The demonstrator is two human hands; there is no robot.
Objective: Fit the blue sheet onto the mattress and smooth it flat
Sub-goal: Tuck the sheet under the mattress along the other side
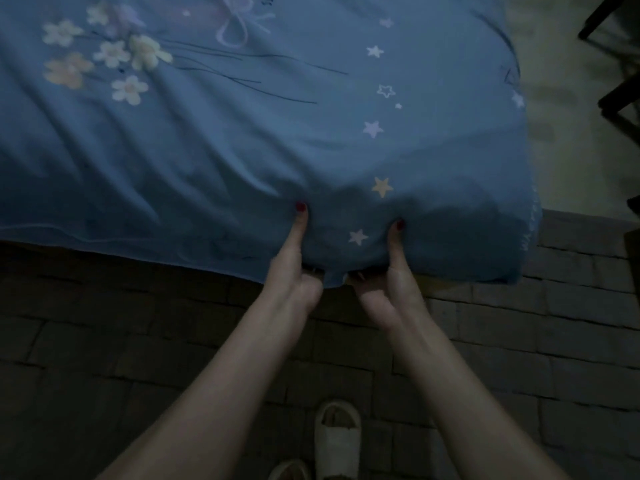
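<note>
The blue sheet (263, 133), printed with flowers and stars, covers the mattress, which is hidden beneath it. Creases run across the cloth toward the near edge. My left hand (294, 268) grips the sheet's hanging hem near the bed's right corner, thumb on top and fingers curled under the cloth. My right hand (391, 275) grips the same hem a short way to the right, thumb on top, fingers hidden underneath. The sheet's corner (519, 251) drapes loosely past the bed's end.
Dark brick-pattern floor (138, 358) lies below the bed edge. White slippers (337, 441) show between my forearms. Dark furniture legs (620, 81) stand at the upper right on a paler floor (568, 109). The room is dim.
</note>
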